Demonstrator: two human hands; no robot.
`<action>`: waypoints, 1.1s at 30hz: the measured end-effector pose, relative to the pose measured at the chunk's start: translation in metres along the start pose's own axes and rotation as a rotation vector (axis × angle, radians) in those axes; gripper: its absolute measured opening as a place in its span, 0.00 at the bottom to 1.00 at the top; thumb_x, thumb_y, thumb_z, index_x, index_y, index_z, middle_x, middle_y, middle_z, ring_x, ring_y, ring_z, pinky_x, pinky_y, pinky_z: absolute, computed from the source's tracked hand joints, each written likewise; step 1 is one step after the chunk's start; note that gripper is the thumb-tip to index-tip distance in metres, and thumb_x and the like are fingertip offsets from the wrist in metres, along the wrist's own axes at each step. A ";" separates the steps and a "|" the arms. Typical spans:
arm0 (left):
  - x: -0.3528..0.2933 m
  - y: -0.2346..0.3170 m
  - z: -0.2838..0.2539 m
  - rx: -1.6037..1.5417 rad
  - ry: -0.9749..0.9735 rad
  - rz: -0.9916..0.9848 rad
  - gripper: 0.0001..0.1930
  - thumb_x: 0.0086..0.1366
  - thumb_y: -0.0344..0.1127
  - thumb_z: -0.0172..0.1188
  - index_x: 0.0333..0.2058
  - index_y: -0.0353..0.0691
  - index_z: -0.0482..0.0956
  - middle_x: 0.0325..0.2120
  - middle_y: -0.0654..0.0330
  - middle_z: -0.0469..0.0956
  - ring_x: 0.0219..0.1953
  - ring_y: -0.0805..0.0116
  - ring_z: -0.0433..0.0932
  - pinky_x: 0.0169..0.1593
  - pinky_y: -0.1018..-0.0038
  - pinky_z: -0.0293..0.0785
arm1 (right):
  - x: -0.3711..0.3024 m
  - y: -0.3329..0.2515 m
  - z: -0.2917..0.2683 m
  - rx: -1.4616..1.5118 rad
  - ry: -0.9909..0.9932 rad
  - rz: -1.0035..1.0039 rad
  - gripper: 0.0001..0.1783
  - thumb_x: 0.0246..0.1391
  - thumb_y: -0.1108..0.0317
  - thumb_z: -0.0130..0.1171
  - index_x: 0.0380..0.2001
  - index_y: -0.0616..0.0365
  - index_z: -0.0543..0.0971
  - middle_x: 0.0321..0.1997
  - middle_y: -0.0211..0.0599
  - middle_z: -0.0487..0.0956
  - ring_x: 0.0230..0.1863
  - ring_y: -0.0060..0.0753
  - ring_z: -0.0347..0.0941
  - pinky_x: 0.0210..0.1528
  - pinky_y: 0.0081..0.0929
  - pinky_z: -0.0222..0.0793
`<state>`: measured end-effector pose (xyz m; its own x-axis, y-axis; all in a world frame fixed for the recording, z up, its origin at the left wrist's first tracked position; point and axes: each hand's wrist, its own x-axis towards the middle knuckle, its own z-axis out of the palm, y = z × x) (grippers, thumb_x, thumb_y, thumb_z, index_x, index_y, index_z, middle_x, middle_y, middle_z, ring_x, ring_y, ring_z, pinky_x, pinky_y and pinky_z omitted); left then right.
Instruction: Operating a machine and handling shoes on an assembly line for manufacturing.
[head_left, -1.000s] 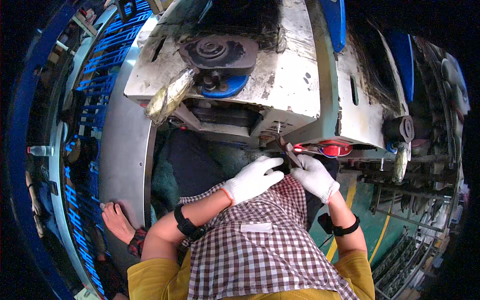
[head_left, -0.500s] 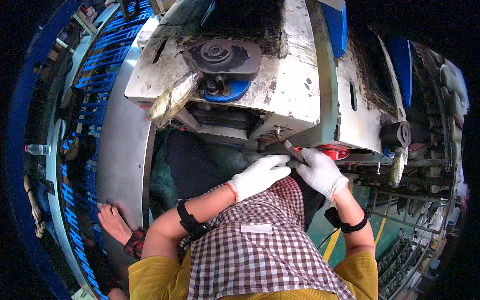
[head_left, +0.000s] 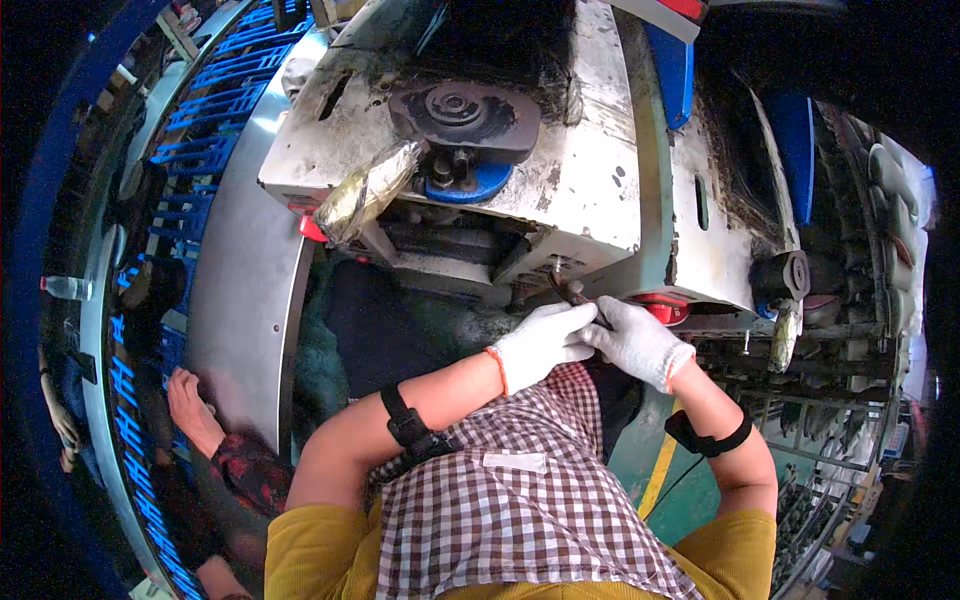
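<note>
My right hand (head_left: 640,343), in a white knit glove, is closed around a dark, slim, curved tool (head_left: 572,292) with a reddish part. Its kind is hard to tell, and the glove covers its lower end. The tool's upper end lies just below a small metal stud (head_left: 557,264) on the front of a worn white machine (head_left: 590,225). My left hand (head_left: 545,345), gloved too, meets the right one at the tool's lower end. Its fingers are bent and pressed together; what they pinch is hidden.
A dark metal block on a blue base (head_left: 470,180) and a foil-wrapped part (head_left: 368,195) jut from the machine. Red knobs (head_left: 662,308) sit along its front. At left runs a grey metal panel (head_left: 235,280), with another person's hand (head_left: 195,410) beside it. Loaded racks (head_left: 850,400) stand at right.
My left hand has moved right and up against the right hand, its fingers now bent. The tool shows less above the gloves. The other person's hand has shifted up and left.
</note>
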<state>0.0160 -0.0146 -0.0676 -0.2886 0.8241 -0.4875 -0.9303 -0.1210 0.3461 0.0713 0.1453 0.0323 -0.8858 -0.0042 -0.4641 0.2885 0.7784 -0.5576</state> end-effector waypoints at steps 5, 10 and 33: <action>0.011 -0.003 -0.002 -0.098 -0.177 0.040 0.11 0.74 0.44 0.59 0.37 0.42 0.76 0.33 0.63 0.77 0.40 0.70 0.78 0.52 0.67 0.79 | 0.001 -0.008 -0.012 -0.208 -0.009 -0.018 0.18 0.64 0.56 0.59 0.40 0.64 0.74 0.36 0.60 0.80 0.42 0.62 0.80 0.43 0.47 0.74; 0.013 0.004 0.002 0.008 -0.181 -0.046 0.16 0.76 0.52 0.55 0.46 0.45 0.77 0.38 0.64 0.81 0.46 0.67 0.80 0.56 0.62 0.77 | 0.004 -0.019 -0.022 0.048 -0.184 0.265 0.23 0.67 0.53 0.58 0.46 0.66 0.76 0.39 0.55 0.83 0.44 0.53 0.82 0.48 0.43 0.75; -0.018 -0.036 -0.034 0.185 -0.241 -0.369 0.26 0.73 0.56 0.57 0.54 0.37 0.77 0.47 0.57 0.81 0.46 0.66 0.80 0.48 0.65 0.79 | -0.026 0.025 0.049 0.207 -0.242 0.077 0.18 0.64 0.61 0.61 0.51 0.60 0.78 0.45 0.52 0.83 0.47 0.49 0.81 0.52 0.37 0.75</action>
<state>0.0472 -0.0444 -0.0988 0.1350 0.9009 -0.4126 -0.8986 0.2867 0.3321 0.1192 0.1347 -0.0033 -0.7534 -0.1184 -0.6468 0.4414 0.6380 -0.6310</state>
